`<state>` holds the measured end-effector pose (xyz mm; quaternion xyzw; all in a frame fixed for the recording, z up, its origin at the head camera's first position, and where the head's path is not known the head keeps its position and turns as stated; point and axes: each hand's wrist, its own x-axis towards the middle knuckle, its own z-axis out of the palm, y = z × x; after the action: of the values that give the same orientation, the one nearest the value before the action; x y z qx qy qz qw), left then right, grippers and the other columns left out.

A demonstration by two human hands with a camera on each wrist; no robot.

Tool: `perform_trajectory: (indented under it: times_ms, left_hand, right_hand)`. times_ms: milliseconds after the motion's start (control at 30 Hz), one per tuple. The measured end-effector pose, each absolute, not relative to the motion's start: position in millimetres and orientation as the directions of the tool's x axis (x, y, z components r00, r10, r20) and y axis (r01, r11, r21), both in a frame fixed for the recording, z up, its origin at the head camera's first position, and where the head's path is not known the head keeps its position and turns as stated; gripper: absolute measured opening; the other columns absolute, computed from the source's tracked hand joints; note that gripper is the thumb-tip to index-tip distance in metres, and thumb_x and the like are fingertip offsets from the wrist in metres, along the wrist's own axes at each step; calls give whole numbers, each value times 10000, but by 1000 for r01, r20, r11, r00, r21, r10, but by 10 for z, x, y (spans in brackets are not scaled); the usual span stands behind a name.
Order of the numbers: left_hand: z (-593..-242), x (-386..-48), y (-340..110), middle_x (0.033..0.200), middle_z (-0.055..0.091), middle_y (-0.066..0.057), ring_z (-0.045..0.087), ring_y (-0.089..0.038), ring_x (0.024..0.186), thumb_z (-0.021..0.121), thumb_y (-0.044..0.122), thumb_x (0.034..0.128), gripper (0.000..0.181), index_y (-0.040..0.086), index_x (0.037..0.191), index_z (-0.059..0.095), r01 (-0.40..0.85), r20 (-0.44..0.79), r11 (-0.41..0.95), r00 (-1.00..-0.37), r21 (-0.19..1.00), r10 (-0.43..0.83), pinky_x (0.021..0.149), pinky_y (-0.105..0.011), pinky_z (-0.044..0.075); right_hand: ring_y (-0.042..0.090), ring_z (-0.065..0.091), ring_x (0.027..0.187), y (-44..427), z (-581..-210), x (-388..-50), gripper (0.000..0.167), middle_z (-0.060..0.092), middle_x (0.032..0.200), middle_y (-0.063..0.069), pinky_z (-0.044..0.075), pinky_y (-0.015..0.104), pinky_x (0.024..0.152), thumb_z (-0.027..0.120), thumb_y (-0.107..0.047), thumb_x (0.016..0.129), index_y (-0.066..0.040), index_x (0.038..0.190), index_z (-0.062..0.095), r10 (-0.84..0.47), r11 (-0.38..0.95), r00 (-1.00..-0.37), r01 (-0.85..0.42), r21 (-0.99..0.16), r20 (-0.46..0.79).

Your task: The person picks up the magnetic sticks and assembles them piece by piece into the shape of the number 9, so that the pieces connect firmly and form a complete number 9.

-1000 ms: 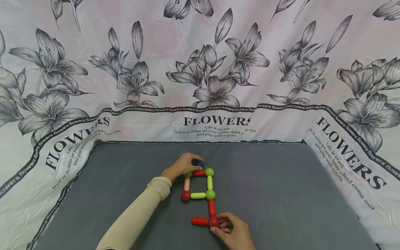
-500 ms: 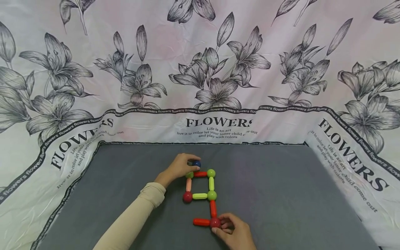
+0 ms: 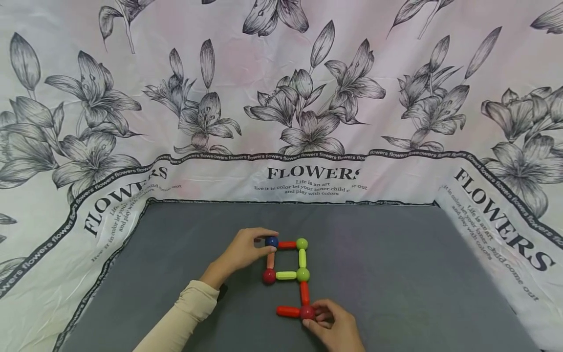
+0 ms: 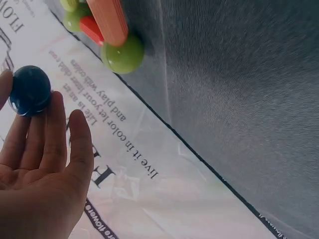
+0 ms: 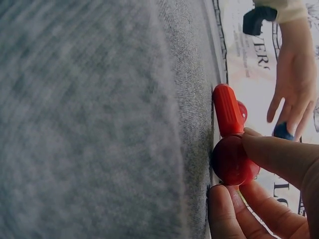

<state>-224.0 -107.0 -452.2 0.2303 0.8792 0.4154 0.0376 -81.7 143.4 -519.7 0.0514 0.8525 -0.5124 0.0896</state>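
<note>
My left hand [image 3: 246, 249] pinches a blue ball [image 3: 271, 242] between thumb and fingertips. In the left wrist view this ball is held in the air, apart from a green ball [image 4: 122, 55] at the end of a salmon rod [image 4: 108, 21]. From the head view, the blue ball covers that corner. My right hand [image 3: 336, 325] holds a dark red ball [image 3: 307, 312] at the near end of the figure, with thumb and fingers about it. One red rod [image 3: 288, 311] sticks out left from this ball; another red rod [image 3: 305, 293] runs up to a green ball [image 3: 303, 275].
A square of rods and balls lies on the grey tabletop [image 3: 418, 274]. Its other corners are a red ball [image 3: 269, 276] and a green ball [image 3: 301, 243]. A flower-printed cloth [image 3: 237, 178] stands behind the table and along both sides.
My left hand has carried the blue ball left and nearer, from behind the top rod to over the far left corner. The right hand stays on its red ball.
</note>
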Motion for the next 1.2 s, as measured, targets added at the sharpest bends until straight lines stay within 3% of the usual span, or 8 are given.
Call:
perform_trajectory:
  times_ms: [467, 767, 1000, 1200]
  left_hand:
    - [-4623, -1779, -1199, 1251, 717, -95, 669, -296, 1158, 776, 225, 886, 390, 90, 1246, 710, 301, 76, 461, -893, 835, 444, 985, -497, 529]
    - [-4822, -1521, -1335, 1212, 736, -54, 680, -272, 1125, 785, 225, 876, 363, 111, 1216, 730, 229, -2, 467, -896, 854, 443, 965, -476, 544]
    - [-4946, -1434, -1312, 1208, 733, -83, 682, -254, 1115, 785, 242, 878, 373, 81, 1210, 727, 189, -47, 438, -880, 879, 473, 938, -427, 562]
    - [-4968, -1376, -1273, 1173, 733, -116, 699, -245, 1059, 799, 219, 862, 375, 58, 1193, 728, 183, -56, 443, -878, 878, 474, 866, -380, 585]
  right_hand:
    - [130, 632, 824, 1460, -5167, -817, 402, 713, 985, 45, 569, 245, 687, 887, -223, 748, -75, 1078, 711, 28, 491, -977, 198, -848, -212]
    - [111, 648, 835, 1432, -5048, -827, 359, 710, 988, 36, 580, 251, 714, 872, -227, 765, -103, 1062, 713, 15, 561, -993, 106, -821, -118]
    - [99, 639, 927, 1300, -4935, -875, 346, 681, 1004, -38, 573, 268, 783, 866, -222, 777, -158, 1073, 698, -114, 691, -993, -88, -717, 11]
    - [48, 578, 844, 1183, -4900, -918, 223, 692, 951, -77, 514, 271, 726, 825, -179, 819, -173, 1018, 724, -323, 761, -940, -328, -560, 112]
